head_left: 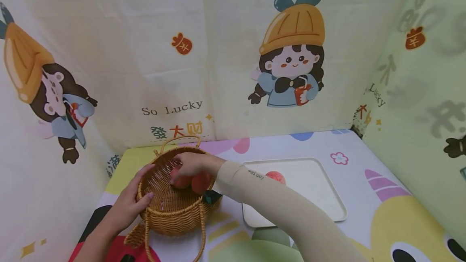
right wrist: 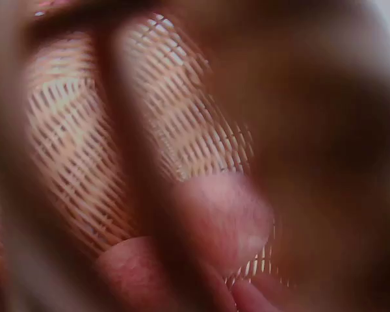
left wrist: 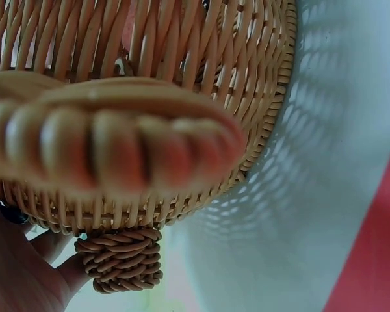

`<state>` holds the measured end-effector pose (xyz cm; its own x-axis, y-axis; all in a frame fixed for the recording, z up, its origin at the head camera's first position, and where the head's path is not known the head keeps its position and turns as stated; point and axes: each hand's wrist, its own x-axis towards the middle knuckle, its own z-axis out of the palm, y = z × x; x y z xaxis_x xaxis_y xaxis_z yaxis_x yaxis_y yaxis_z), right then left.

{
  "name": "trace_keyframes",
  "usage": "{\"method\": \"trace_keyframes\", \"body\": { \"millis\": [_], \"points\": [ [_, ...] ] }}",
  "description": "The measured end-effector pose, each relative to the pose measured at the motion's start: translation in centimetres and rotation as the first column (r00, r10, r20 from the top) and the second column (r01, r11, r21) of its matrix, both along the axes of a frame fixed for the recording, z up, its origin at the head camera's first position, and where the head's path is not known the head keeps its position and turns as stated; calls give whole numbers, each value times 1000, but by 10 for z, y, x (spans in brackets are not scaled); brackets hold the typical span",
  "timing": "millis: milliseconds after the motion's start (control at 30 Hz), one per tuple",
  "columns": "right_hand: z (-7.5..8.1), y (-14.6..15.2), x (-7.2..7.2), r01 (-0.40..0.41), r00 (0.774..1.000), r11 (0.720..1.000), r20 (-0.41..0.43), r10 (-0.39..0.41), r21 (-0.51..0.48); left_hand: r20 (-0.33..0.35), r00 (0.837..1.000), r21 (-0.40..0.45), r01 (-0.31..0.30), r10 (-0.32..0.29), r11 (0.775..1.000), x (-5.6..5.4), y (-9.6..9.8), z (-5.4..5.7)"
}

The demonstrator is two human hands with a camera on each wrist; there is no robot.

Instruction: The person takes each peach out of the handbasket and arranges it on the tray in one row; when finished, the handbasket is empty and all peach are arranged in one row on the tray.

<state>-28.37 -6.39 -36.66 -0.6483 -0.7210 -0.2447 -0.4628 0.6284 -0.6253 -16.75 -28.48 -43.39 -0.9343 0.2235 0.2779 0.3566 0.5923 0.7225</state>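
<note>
A round wicker basket (head_left: pixel 174 221) tilts toward me on the table. My left hand (head_left: pixel 132 195) grips its left rim, the thumb over the edge. From the left wrist view, the basket's woven wall (left wrist: pixel 260 78) fills much of the picture, with part of that hand (left wrist: pixel 19 266) at the lower left. Reaching inside, my right hand (head_left: pixel 192 164) has its fingers curled over a reddish peach (head_left: pixel 179 180). A second peach (head_left: pixel 201 183) lies beside it, under the wrist. Blurred dark shapes cover much of the right wrist view, where a peach (right wrist: pixel 224 221) shows against the weave.
A white rectangular tray (head_left: pixel 331 189) lies right of the basket, holding one pink peach (head_left: pixel 275 177) partly behind my right sleeve. Something dark green (head_left: pixel 212 196) sits at the basket's right rim. The basket's handle (head_left: pixel 202 229) hangs in front. Printed cloth walls surround the table.
</note>
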Motion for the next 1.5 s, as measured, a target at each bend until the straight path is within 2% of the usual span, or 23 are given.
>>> {"method": "trace_keyframes", "body": {
  "millis": [133, 233, 333, 467, 533, 600, 700, 767, 1000, 1233, 1333, 1400, 1500],
  "points": [
    [-5, 1, -3, -92, 992, 989, -80, 102, 114, 3, 1000, 8, 4, -4, 1000, 1, 3, 2],
    [-6, 1, -3, -168, 963, 973, -183, 196, 158, 4, 1000, 2, 3, -3, 1000, 0, 2, 1],
    [-6, 1, 0, -187, 940, 969, -257, 225, 162, -4, 1000, -4, 1, -1, 1000, 0, 2, 1],
    [-9, 0, 6, -152, 950, 975, -249, 190, 164, -13, 1000, -17, -6, 6, 1000, 0, 1, 1],
    [-11, -1, 10, -157, 946, 970, -255, 202, 187, -14, 1000, -25, -8, 7, 1000, 0, 0, 1],
    [-13, -2, 14, -179, 930, 959, -280, 237, 218, -16, 1000, -32, -10, 10, 999, 0, -1, 0],
    [-16, -4, 19, -225, 888, 938, -340, 309, 264, -18, 1000, -41, -14, 13, 999, 0, -2, 0],
    [-17, -5, 21, -234, 871, 932, -367, 327, 276, -21, 1000, -46, -16, 16, 999, 0, -2, 0],
    [-15, -7, 25, -237, 874, 940, -369, 317, 247, -2, 1000, -27, -11, 11, 1000, 1, -2, 0],
    [-17, -9, 30, -258, 823, 926, -440, 360, 276, -6, 1000, -18, -5, 5, 1000, 1, -1, 0],
    [-16, -9, 31, -241, 811, 924, -461, 360, 297, -11, 1000, -18, -3, 3, 1000, 0, -1, -1],
    [-16, -9, 32, -227, 810, 919, -461, 362, 323, -14, 1000, -21, -3, 3, 1000, 0, -1, -1],
    [-16, -8, 34, -210, 822, 911, -441, 361, 354, -17, 1000, -23, -6, 5, 1000, -1, -1, -2]
  ]
}}
